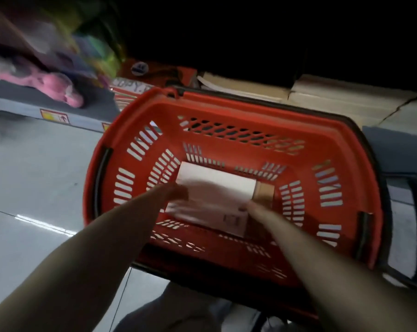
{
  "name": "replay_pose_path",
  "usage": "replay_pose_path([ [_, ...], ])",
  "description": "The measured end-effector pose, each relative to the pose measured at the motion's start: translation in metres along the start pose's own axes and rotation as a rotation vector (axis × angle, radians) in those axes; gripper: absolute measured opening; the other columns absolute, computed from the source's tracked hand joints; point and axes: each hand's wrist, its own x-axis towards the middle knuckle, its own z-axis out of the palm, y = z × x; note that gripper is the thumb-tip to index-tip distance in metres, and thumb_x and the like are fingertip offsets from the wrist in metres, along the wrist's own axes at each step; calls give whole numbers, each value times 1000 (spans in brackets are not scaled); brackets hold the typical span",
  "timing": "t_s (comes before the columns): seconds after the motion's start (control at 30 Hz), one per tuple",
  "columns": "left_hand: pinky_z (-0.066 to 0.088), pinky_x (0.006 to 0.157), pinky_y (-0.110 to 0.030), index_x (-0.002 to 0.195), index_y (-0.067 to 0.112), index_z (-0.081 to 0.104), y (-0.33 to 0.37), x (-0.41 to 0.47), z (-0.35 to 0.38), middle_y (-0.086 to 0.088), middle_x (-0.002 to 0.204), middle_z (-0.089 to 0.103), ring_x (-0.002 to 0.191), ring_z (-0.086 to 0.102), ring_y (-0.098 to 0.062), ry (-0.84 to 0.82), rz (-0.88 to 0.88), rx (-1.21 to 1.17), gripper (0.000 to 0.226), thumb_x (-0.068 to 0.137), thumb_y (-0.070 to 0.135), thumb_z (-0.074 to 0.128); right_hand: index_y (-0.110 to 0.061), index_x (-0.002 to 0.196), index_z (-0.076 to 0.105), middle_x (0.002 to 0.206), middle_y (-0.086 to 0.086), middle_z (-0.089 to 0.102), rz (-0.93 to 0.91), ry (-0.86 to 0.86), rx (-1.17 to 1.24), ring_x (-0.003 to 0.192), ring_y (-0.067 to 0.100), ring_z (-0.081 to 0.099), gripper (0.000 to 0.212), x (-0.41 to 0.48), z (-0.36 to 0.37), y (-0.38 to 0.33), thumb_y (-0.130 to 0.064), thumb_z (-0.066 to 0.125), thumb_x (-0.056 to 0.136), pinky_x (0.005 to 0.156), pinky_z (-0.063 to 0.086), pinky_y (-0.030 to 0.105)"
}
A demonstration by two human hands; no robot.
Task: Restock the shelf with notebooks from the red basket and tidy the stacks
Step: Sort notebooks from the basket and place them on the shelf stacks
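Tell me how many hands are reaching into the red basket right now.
2. The left hand is on the left edge of the white notebook stack in the red basket; the right hand is at its near right corner. Motion blur hides the grip.

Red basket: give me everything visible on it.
The red basket is a plastic shopping basket with slotted walls and floor and dark handles folded down along the rim. It sits upright on the pale floor against a low shelf of paper stacks. Inside lie white notebooks with a brown one beside them. Both hands, left and right, reach in; the grip is blurred.
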Motion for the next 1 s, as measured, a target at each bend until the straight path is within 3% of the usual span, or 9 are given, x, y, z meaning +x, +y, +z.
replay_pose_path([
  [0.07,43,60,-27,110,13,53,1,17,-1,-7,84,55,73,53,-20,8,-57,-4,12,103,21,59,6,115,65,121,12,53,26,-14,-38,107,24,48,22,8,-1,-5,-7,52,104,76,39,27],
  [0.2,51,63,-31,119,6,60,-1,32,-5,-9,92,62,77,61,-21,-45,-122,-113,28,94,17,68,3,128,58,121,12,48,57,-42,45,123,32,53,30,2,-8,-5,-17,53,107,104,41,38],
  [0.3,51,60,-29,109,5,60,3,28,-3,-12,95,63,87,65,-27,23,-20,-150,14,98,13,63,-7,84,64,94,7,63,41,4,102,76,21,61,21,3,-1,-10,-22,60,97,77,50,35],
  [0.47,55,58,-30,112,6,51,38,1,-1,-14,93,62,82,66,-26,189,16,22,13,103,15,49,-11,116,64,119,5,65,15,122,223,109,27,65,29,-10,-8,-16,-26,65,91,76,48,30],
  [0.57,63,85,-47,138,4,47,41,-18,-10,-21,129,61,108,66,-37,85,-69,-121,37,102,10,50,-11,118,62,117,10,68,50,83,388,92,26,67,24,-42,-23,-26,-12,59,94,63,56,35],
  [0.7,63,71,-46,138,12,44,43,-70,-20,-15,136,49,124,56,-39,92,31,-339,40,101,1,48,-8,111,57,98,12,66,29,83,542,78,25,66,14,-89,-47,-28,-3,60,98,58,60,45],
  [0.77,63,80,-52,131,13,45,41,-98,-22,-14,131,51,114,60,-38,139,140,-375,31,102,5,52,-3,119,58,104,14,69,-37,147,543,88,29,70,24,-111,-60,-29,-7,63,96,71,63,54],
  [0.83,64,76,-53,131,13,48,41,-127,-26,-12,124,57,98,64,-34,222,252,-371,32,101,9,58,-4,121,57,102,14,69,-125,159,601,83,27,69,25,-143,-73,-35,-7,62,97,64,61,48],
  [1.0,59,64,-37,119,1,64,47,-220,-38,-22,121,68,81,67,-22,271,406,-657,23,97,8,65,-2,120,63,104,17,74,-336,101,764,91,30,71,21,-246,-122,-41,-7,64,100,72,61,44],
])
